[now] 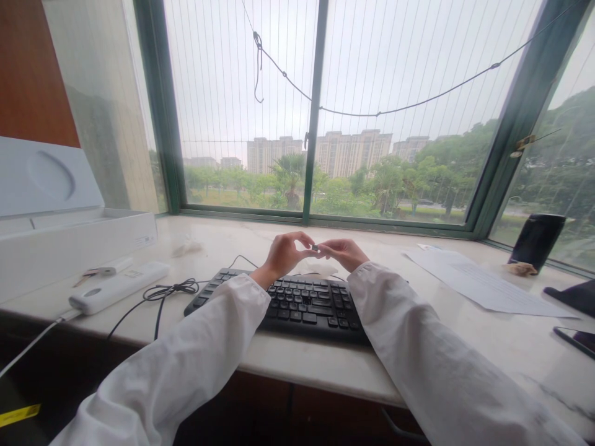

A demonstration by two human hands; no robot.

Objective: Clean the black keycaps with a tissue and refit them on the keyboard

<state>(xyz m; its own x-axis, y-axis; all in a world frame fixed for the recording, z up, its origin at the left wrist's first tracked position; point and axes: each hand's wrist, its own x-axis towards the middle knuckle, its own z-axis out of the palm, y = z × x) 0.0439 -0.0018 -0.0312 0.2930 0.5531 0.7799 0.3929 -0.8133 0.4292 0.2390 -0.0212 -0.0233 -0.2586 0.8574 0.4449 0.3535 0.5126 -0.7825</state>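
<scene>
Above the back edge of a black keyboard [297,303], my two hands meet fingertip to fingertip. Between them is a tiny dark piece that looks like a keycap [315,248]. My left hand [284,253] pinches it with thumb and forefinger, the two forming a loop. From the other side, my right hand [343,250] closes its thumb and fingers on it. Among the keys, a dark gap shows near the keyboard's middle. Behind the keyboard, beneath my hands, lies a crumpled white tissue [317,267].
To the left are a white power strip [118,288], a coiled black cable [171,288], keys [88,274] and an open white box [74,241]. Paper sheets [478,282], a black cylinder [537,243] and a phone [576,339] lie to the right. Windows [307,210] border the ledge.
</scene>
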